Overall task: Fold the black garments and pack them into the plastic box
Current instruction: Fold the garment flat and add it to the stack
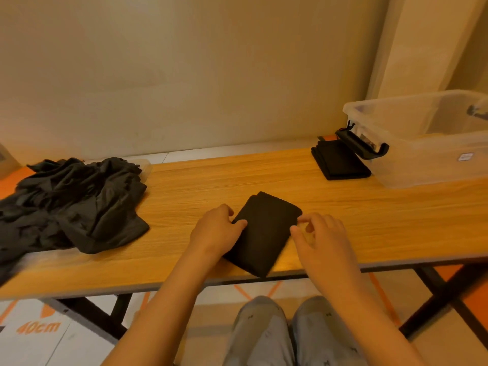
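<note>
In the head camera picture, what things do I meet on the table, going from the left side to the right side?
Pile of unfolded black garments → left hand → folded black garment → right hand → stack of folded garments → plastic box.

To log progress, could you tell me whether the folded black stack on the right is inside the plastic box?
No, the folded stack lies on the table beside the plastic box.
</note>
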Demonstrator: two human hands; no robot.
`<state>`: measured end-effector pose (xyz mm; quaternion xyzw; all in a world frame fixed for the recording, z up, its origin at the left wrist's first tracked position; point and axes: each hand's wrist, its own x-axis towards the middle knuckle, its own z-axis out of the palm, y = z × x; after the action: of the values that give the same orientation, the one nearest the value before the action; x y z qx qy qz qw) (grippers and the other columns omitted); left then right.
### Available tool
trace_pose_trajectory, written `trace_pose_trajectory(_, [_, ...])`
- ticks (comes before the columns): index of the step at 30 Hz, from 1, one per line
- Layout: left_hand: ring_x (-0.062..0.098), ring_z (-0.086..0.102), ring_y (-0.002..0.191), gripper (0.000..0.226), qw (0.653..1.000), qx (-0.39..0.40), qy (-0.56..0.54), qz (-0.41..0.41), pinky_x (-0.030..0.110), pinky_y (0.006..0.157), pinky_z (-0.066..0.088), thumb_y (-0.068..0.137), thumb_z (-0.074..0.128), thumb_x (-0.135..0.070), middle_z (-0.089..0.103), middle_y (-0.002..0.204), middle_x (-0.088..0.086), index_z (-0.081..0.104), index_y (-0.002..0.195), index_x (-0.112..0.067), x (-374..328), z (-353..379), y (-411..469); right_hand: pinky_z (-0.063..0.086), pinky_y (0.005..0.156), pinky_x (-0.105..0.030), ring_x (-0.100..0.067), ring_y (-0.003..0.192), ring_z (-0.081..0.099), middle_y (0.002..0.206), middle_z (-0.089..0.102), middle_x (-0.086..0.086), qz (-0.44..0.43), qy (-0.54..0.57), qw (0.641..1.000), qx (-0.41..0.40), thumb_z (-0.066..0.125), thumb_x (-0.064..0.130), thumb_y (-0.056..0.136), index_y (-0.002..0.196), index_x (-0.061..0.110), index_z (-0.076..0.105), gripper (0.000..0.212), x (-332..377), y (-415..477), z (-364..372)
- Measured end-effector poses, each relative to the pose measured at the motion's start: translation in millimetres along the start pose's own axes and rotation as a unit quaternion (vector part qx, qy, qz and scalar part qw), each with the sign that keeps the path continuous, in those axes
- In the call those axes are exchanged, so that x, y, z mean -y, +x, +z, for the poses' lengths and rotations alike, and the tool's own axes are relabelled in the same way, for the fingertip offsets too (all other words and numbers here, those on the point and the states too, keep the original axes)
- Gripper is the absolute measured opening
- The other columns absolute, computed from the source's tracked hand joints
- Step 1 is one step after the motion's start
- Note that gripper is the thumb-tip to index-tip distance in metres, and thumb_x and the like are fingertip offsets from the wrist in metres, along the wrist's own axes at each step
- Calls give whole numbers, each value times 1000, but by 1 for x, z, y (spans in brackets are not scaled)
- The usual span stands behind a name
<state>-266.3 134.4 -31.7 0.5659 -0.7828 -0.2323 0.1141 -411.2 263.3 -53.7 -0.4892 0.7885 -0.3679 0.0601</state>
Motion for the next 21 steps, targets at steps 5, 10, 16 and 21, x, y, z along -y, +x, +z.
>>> trace_pose_trajectory(5, [14,60,86,30,993,-13,-112,-25,33,73,52,89,65,-33,62,93,-2,56,113,-18,9,11,-32,49,64,-29,-7,70,56,76,58,6,86,111,989,55,49,43,95,98,29,50,14,8,-41,-3])
trace_pose_trajectory(10, [20,64,81,28,975,-34,-216,-23,42,72,57,85,69,-27,62,88,4,54,108,-18,6,23,-65,57,69,-40,-16,76,67,87,62,2,152,101,978,97,49,55,90,106,27,39,33,3,-43,5])
trace_pose_trajectory(16, [23,67,64,39,903,-6,-423,-75,40,67,60,84,71,-26,62,80,11,51,107,-3,8,34,-109,58,56,-28,-22,78,71,105,65,-15,271,454,842,106,69,16,86,109,15,50,29,3,-43,0])
trace_pose_trajectory(21, [24,69,98,51,745,189,-620,-154,41,99,49,78,61,-49,74,96,10,65,107,-6,9,50,-127,58,56,-29,-26,71,72,103,66,-18,292,507,801,128,68,16,86,113,11,51,33,-3,-51,-10])
